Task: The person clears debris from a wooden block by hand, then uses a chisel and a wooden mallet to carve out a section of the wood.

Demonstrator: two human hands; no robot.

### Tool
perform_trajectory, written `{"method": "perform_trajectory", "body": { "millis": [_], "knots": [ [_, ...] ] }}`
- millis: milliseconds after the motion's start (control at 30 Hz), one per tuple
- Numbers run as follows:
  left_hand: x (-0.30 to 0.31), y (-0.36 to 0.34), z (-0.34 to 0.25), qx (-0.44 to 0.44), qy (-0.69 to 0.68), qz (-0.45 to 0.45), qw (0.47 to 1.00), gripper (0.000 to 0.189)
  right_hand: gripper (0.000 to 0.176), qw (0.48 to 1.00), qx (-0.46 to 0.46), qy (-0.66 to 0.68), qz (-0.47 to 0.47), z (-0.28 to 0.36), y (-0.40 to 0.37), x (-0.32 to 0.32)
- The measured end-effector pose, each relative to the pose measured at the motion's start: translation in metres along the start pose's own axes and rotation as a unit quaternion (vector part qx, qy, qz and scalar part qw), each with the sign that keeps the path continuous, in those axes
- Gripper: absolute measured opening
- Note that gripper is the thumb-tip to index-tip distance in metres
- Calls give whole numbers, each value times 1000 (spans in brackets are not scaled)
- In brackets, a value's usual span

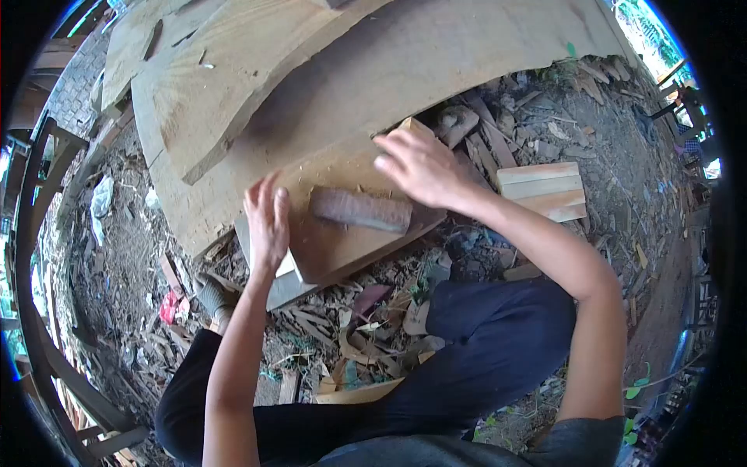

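Observation:
A thick brown wooden board [342, 253] lies in front of me, with sawdust and small shavings on it. On it rests a short block [360, 210] with a rough, dark brown top, between my two hands and touched by neither. My left hand [267, 222] is open over the board's left edge, fingers pointing away from me. A pale wood edge [288, 267] shows just below it. My right hand [424, 167] is open at the board's far right corner, thumb apart from the fingers. Just beyond its fingers the end of a light wood piece [416, 124] shows, partly hidden by the hand.
Large wooden slabs [436, 58] lie beyond the board, one thick curved plank [226, 86] on top. Several pale wood pieces [542, 191] lie together on the ground at right. Wood scraps and shavings [350, 338] cover the ground around my legs. A dark curved frame [31, 272] stands at far left.

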State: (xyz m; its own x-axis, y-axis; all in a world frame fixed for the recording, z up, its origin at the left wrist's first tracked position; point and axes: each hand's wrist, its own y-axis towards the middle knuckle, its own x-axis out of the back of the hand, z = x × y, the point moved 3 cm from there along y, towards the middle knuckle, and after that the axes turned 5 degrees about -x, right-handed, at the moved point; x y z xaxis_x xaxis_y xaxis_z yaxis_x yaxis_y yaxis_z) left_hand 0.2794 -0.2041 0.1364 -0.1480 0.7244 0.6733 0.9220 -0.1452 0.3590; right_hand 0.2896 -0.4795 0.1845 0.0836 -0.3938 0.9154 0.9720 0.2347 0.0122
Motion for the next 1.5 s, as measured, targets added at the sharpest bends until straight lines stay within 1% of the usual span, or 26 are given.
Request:
{"method": "perform_trajectory", "body": {
  "millis": [33, 100, 167, 233, 333, 433, 500, 533, 567, 633, 767, 833, 867, 967, 1033, 1067, 1100, 1133, 1167, 1200, 1233, 1300, 1333, 1367, 1433, 1500],
  "knots": [
    [-8, 0, -5, -3, 14, 22, 1000, 44, 47, 999, -23, -24, -23, -31, 17, -1],
    [-20, -5, -21, -15, 52, 56, 997, 43, 49, 986, -165, -12, -2, -98, 41, -10],
    [-32, -9, -26, -50, 115, 87, 988, 40, 58, 965, -243, -49, 81, -174, 59, -38],
    [-31, -9, -27, -44, 99, 66, 992, 41, 67, 949, -257, -108, 148, -215, 68, -65],
    [-33, -7, -28, -56, 128, 87, 986, 46, 75, 964, -260, -31, 54, -211, 81, -86],
    [-34, -6, -26, -64, 134, 92, 985, 51, 68, 958, -282, -4, 50, -202, 85, -108],
    [-34, -6, -27, -28, 119, 113, 986, 56, 58, 970, -237, -56, -4, -206, 90, -104],
    [-33, -5, -28, -32, 133, 112, 984, 57, 53, 969, -241, 0, 60, -212, 93, -103],
    [-33, -5, -29, -35, 148, 111, 982, 58, 49, 961, -243, 56, 123, -207, 93, -91],
    [-33, -4, -23, -33, 140, 98, 985, 58, 59, 959, -170, 183, 136, -200, 86, -76],
    [-33, -5, -25, -43, 115, 80, 989, 55, 65, 964, -110, 169, 171, -136, 65, 19],
    [-32, -7, -20, -36, 55, 60, 996, 49, 60, 984, 50, 168, 19, -90, 56, 48],
    [-33, -10, -13, -34, 54, 38, 997, 50, 59, 986, 89, 135, -30, -54, 48, 63],
    [-25, -16, -11, 23, -11, -39, 999, 54, 57, 950, 234, 40, -202, 35, 33, 56],
    [-33, -27, 16, 99, -196, -175, 960, 60, 65, 960, 265, -27, -79, 73, 37, 26],
    [-31, -34, 14, 164, -311, -196, 915, 69, 69, 961, 262, -84, -21, 84, 33, 8],
    [-25, -38, 10, 172, -345, -206, 899, 71, 72, 956, 257, -140, 36, 89, 30, -14],
    [-21, -43, 4, 180, -369, -188, 892, 72, 75, 948, 287, -119, 71, 81, 28, -39],
    [-18, -48, -1, 188, -392, -170, 884, 73, 69, 929, 336, -157, -4, 80, 22, -47],
    [-15, -51, 0, 129, -310, -155, 929, 74, 66, 940, 316, -127, 8, 80, 19, -50],
    [-8, -54, -2, 128, -308, -168, 927, 74, 63, 949, 298, -100, 22, 81, 18, -49],
    [0, -53, -15, 83, -171, -78, 979, 61, 58, 956, 281, -46, 75, 78, 19, -32],
    [3, -46, -23, 74, -224, -123, 964, 64, 53, 957, 263, 29, 122, 80, 18, -16],
    [6, -43, -23, 72, -231, -129, 962, 64, 51, 966, 203, 104, 118, 74, 19, -12],
    [7, -38, -17, 143, -260, -103, 949, 56, 60, 989, 76, 78, 97, 56, 19, -7],
    [4, -38, -2, 117, -230, -130, 957, 54, 74, 990, 24, -69, 121, 44, 3, -15]
  ]
}}
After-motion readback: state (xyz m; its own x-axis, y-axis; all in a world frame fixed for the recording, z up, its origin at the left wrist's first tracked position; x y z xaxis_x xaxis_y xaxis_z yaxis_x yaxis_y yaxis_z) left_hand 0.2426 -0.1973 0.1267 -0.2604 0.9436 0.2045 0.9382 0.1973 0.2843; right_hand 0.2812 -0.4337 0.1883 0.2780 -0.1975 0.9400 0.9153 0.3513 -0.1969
